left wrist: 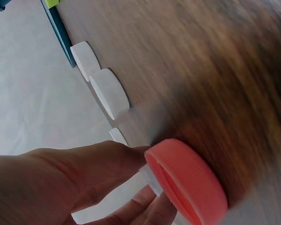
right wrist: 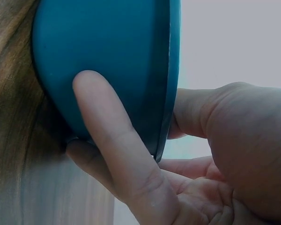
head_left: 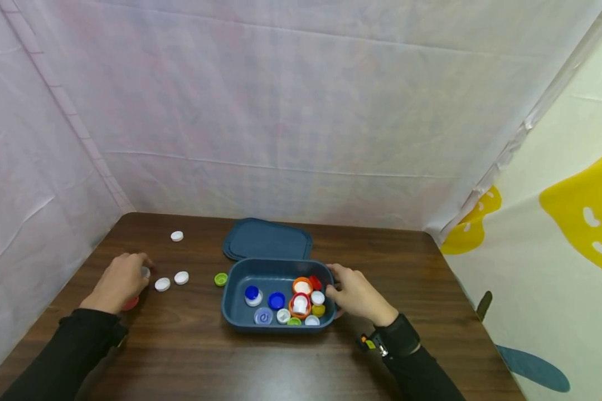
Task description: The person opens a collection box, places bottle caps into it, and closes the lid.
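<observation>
At the table's left, my left hand (head_left: 116, 283) has its thumb and fingers around a white bottle cap (head_left: 145, 272), pinching it. Much of that cap is hidden by the hand. A red bottle cap (left wrist: 189, 183) stands close to those fingers in the left wrist view. My right hand (head_left: 357, 293) grips the right end of a dark blue plastic box (head_left: 251, 266). Its thumb goes over the rim and its fingers (right wrist: 105, 117) lie along the outer wall. Inside the box are several bottle caps, among them a blue cap (head_left: 276, 301) and an orange cap (head_left: 302, 282).
Two white caps (head_left: 163, 284) lie just right of the left hand, another white cap (head_left: 177, 236) farther back. A green cap (head_left: 221, 279) sits beside the box's left wall. Behind the box lies a blue lid (head_left: 273, 240). Cloth curtains (head_left: 281, 111) rise beyond the wooden table.
</observation>
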`<control>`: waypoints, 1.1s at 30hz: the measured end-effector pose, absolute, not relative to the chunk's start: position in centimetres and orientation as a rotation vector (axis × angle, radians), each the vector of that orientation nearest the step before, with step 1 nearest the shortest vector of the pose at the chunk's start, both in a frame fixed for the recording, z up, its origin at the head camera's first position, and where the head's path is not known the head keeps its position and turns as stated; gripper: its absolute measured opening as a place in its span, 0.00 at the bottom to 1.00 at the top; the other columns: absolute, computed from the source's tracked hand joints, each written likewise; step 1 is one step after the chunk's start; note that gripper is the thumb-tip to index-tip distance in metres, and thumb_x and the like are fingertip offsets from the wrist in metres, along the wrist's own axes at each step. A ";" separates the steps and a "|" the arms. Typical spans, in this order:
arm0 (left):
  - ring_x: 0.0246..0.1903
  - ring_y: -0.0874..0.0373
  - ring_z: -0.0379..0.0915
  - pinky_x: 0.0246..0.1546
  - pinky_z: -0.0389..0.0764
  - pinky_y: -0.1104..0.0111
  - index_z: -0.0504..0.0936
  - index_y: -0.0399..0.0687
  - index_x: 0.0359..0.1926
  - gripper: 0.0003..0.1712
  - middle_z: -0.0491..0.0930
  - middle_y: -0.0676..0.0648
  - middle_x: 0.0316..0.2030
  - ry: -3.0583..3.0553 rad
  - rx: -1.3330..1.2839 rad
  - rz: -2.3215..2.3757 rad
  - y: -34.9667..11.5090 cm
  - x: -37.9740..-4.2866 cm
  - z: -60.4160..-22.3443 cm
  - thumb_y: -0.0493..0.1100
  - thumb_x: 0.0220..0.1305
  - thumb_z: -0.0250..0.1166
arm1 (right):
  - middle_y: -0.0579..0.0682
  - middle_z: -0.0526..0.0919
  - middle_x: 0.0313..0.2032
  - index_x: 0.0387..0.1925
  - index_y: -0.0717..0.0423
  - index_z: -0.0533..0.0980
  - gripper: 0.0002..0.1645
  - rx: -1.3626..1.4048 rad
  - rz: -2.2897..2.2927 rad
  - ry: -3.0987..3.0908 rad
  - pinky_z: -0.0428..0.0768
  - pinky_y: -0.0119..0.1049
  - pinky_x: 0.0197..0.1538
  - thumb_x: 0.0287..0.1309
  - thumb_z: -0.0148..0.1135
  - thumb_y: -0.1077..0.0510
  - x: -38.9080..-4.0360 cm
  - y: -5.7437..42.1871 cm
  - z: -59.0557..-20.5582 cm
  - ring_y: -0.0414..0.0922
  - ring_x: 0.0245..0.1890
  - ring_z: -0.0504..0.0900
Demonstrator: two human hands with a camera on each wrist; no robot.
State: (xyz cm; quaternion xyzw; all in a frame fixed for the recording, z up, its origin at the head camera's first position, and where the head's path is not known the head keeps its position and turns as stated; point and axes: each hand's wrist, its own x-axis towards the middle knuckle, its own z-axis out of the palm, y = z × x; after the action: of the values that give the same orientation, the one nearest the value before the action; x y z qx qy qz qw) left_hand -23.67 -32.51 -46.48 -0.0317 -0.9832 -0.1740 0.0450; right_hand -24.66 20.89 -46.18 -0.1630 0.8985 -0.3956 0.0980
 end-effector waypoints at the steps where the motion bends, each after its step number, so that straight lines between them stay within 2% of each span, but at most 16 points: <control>1: 0.56 0.13 0.79 0.55 0.87 0.27 0.87 0.20 0.54 0.17 0.85 0.16 0.52 -2.998 -0.100 -0.537 -32.4 -23.7 -46.5 0.25 0.66 0.73 | 0.72 0.90 0.64 0.83 0.67 0.72 0.35 -0.484 -1.170 2.660 0.96 0.44 0.28 0.80 0.65 0.66 -24.6 20.9 -46.2 0.48 0.41 0.97; 4: 0.53 0.17 0.81 0.50 0.89 0.31 0.87 0.21 0.54 0.17 0.85 0.17 0.50 -2.982 -0.110 -0.543 -31.9 -23.7 -46.4 0.26 0.65 0.74 | 0.72 0.90 0.64 0.83 0.67 0.72 0.35 -0.484 -1.164 2.660 0.96 0.44 0.28 0.80 0.65 0.65 -24.6 21.0 -46.3 0.47 0.39 0.97; 7: 0.47 0.24 0.83 0.41 0.89 0.40 0.87 0.22 0.55 0.17 0.84 0.19 0.49 -2.958 -0.125 -0.565 -31.0 -23.7 -46.0 0.26 0.66 0.74 | 0.72 0.90 0.64 0.83 0.67 0.72 0.35 -0.485 -1.160 2.659 0.96 0.43 0.28 0.80 0.65 0.65 -24.6 21.0 -46.3 0.47 0.39 0.97; 11: 0.43 0.33 0.84 0.35 0.87 0.49 0.87 0.24 0.59 0.19 0.84 0.21 0.50 -2.928 -0.186 -0.580 -28.9 -23.5 -44.9 0.27 0.69 0.76 | 0.71 0.89 0.65 0.83 0.67 0.72 0.35 -0.487 -1.164 2.663 0.96 0.43 0.28 0.80 0.65 0.65 -24.6 20.9 -46.2 0.46 0.39 0.96; 15: 0.42 0.37 0.86 0.36 0.88 0.51 0.89 0.30 0.60 0.21 0.85 0.24 0.52 -2.883 -0.347 -0.551 -25.7 -23.3 -44.2 0.30 0.69 0.79 | 0.71 0.90 0.64 0.83 0.67 0.72 0.35 -0.488 -1.159 2.662 0.95 0.43 0.28 0.80 0.65 0.64 -24.6 21.0 -46.2 0.45 0.37 0.96; 20: 0.44 0.43 0.89 0.39 0.95 0.52 0.91 0.38 0.59 0.21 0.87 0.32 0.51 -2.722 -0.606 -0.563 -21.1 -22.5 -43.4 0.31 0.66 0.82 | 0.71 0.91 0.63 0.83 0.67 0.72 0.35 -0.497 -1.175 2.655 0.95 0.41 0.28 0.81 0.64 0.65 -24.5 21.0 -46.3 0.49 0.45 0.98; 22: 0.47 0.43 0.91 0.44 0.98 0.51 0.92 0.40 0.58 0.20 0.88 0.35 0.52 -2.650 -0.706 -0.559 -19.4 -22.0 -43.1 0.31 0.66 0.83 | 0.71 0.90 0.63 0.83 0.67 0.72 0.35 -0.491 -1.173 2.657 0.96 0.42 0.28 0.81 0.65 0.65 -24.5 20.9 -46.2 0.49 0.44 0.98; 27: 0.50 0.52 0.89 0.46 0.96 0.60 0.92 0.47 0.58 0.18 0.88 0.43 0.54 -2.643 -0.933 -0.535 -16.2 -20.9 -42.6 0.35 0.70 0.83 | 0.72 0.90 0.63 0.83 0.67 0.71 0.35 -0.479 -1.167 2.658 0.95 0.42 0.28 0.81 0.64 0.65 -24.5 20.9 -46.0 0.46 0.39 0.97; 29: 0.48 0.55 0.88 0.43 0.93 0.65 0.92 0.49 0.58 0.17 0.87 0.45 0.54 -2.693 -1.014 -0.543 -15.3 -20.5 -42.8 0.36 0.72 0.82 | 0.72 0.90 0.63 0.84 0.67 0.71 0.35 -0.487 -1.163 2.657 0.95 0.40 0.28 0.81 0.64 0.64 -24.5 20.9 -46.1 0.46 0.38 0.97; 33: 0.49 0.55 0.87 0.42 0.92 0.68 0.92 0.49 0.60 0.17 0.87 0.45 0.55 -2.777 -1.102 -0.523 -14.4 -20.2 -43.3 0.39 0.74 0.82 | 0.72 0.90 0.63 0.84 0.67 0.71 0.35 -0.499 -1.157 2.661 0.95 0.40 0.28 0.81 0.64 0.64 -24.4 20.8 -46.2 0.46 0.39 0.97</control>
State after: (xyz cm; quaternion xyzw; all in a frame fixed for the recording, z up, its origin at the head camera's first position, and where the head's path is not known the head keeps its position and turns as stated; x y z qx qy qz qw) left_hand -20.17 -14.36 -43.32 -0.3627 -0.9143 -0.1721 0.0542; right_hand -24.40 20.84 -46.16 -0.1685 0.8995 -0.3909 0.0984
